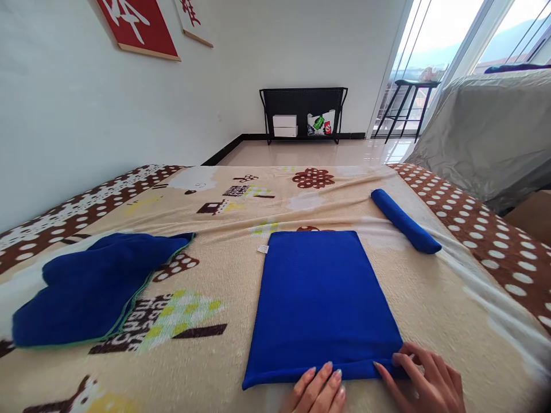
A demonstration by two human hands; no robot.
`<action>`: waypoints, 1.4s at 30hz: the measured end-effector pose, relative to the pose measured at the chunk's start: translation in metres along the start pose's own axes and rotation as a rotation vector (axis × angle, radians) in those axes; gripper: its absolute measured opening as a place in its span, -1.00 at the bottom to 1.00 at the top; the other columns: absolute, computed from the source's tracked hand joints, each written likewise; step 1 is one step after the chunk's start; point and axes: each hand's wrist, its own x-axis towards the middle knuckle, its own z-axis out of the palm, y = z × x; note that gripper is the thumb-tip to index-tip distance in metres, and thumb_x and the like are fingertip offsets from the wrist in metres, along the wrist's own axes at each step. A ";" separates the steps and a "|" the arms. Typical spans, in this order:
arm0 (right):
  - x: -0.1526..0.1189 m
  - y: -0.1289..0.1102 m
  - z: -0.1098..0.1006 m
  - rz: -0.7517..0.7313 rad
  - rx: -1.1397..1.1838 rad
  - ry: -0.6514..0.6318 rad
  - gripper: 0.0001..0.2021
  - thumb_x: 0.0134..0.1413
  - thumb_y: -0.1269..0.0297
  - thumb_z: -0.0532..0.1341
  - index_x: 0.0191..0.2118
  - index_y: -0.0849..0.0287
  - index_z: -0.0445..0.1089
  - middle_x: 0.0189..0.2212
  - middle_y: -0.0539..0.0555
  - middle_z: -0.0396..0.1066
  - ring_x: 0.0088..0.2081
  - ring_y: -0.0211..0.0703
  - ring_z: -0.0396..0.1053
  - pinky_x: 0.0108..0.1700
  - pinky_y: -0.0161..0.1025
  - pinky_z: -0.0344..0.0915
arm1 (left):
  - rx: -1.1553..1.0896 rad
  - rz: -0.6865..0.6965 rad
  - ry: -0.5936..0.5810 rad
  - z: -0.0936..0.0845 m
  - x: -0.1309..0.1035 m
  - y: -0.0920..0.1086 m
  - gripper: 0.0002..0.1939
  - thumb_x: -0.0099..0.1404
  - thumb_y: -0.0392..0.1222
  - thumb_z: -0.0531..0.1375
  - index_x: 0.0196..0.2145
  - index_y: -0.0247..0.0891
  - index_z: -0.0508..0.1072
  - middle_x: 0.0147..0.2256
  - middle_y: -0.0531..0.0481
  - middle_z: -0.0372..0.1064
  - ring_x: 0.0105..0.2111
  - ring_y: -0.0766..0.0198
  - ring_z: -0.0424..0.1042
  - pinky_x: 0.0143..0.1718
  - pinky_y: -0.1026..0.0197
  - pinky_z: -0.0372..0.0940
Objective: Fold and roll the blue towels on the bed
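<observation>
At the near edge of the bed (451,321), the left hand (321,390) and the right hand (424,381) lie side by side with fingers spread fairly flat, their tips pressing on the turned-up near hem of the folded blue towel (321,298); neither closes around anything. The towel lies flat on the patterned blanket (224,229) with its long axis running straight away from the hands, both about equally near it. Farther off lie a rolled blue towel (404,221) to the right and a loose pile of blue towels (94,287) well apart to the left.
</observation>
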 end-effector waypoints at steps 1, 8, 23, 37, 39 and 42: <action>-0.001 0.002 -0.001 0.000 -0.013 0.007 -0.73 0.10 -0.04 0.26 -0.32 0.06 0.47 -0.28 0.11 0.49 -0.31 -0.04 0.42 -0.24 -0.06 0.18 | -0.008 0.004 -0.019 0.005 0.004 0.003 -0.78 0.38 -0.36 0.10 -0.17 -0.16 0.53 -0.15 0.11 0.59 -0.09 0.39 0.55 0.22 0.29 0.21; 0.009 -0.020 -0.003 -0.213 0.206 0.056 -0.76 0.25 0.24 0.15 -0.04 -0.13 0.48 -0.08 -0.03 0.52 -0.10 -0.13 0.48 -0.07 -0.18 0.32 | -0.058 0.015 -0.094 0.011 0.001 -0.002 -0.66 0.44 -0.38 -0.02 -0.13 -0.25 0.56 -0.12 0.03 0.59 -0.05 0.37 0.53 0.33 0.22 0.04; 0.020 -0.017 0.009 -0.518 0.059 -0.143 -0.35 0.23 -0.18 0.07 0.15 0.31 0.36 0.18 0.12 0.34 0.36 -0.08 0.00 0.43 -0.09 -0.26 | 0.030 0.089 -0.270 -0.020 -0.016 -0.040 -0.59 0.41 -0.43 -0.05 0.02 -0.21 0.51 0.04 0.10 0.50 0.11 0.36 0.40 0.38 0.14 -0.07; -0.020 0.064 -0.011 -0.485 0.044 -0.268 -0.49 0.27 0.28 0.03 0.31 0.21 0.18 0.22 0.05 0.28 0.19 -0.17 0.30 0.19 -0.30 0.24 | 0.102 0.104 -0.435 -0.084 -0.051 -0.102 -0.63 0.43 -0.28 0.04 0.10 -0.08 0.46 0.10 0.04 0.45 0.19 0.15 0.33 0.19 0.12 0.22; -0.017 0.066 -0.013 -0.467 0.071 -0.260 -0.50 0.29 0.29 0.02 0.31 0.18 0.19 0.21 0.04 0.29 0.18 -0.19 0.31 0.16 -0.32 0.27 | 0.123 0.051 -0.443 -0.084 -0.049 -0.101 -0.63 0.43 -0.28 0.04 0.11 -0.06 0.45 0.13 0.02 0.42 0.19 0.14 0.33 0.20 0.08 0.21; -0.012 0.068 -0.013 -0.444 0.091 -0.251 -0.53 0.29 0.25 0.07 0.28 0.12 0.24 0.21 0.04 0.30 0.18 -0.19 0.32 0.15 -0.31 0.27 | 0.141 -0.037 -0.475 -0.086 -0.048 -0.100 -0.62 0.44 -0.29 0.03 0.14 -0.09 0.42 0.16 -0.07 0.38 0.21 0.06 0.30 0.17 -0.01 0.23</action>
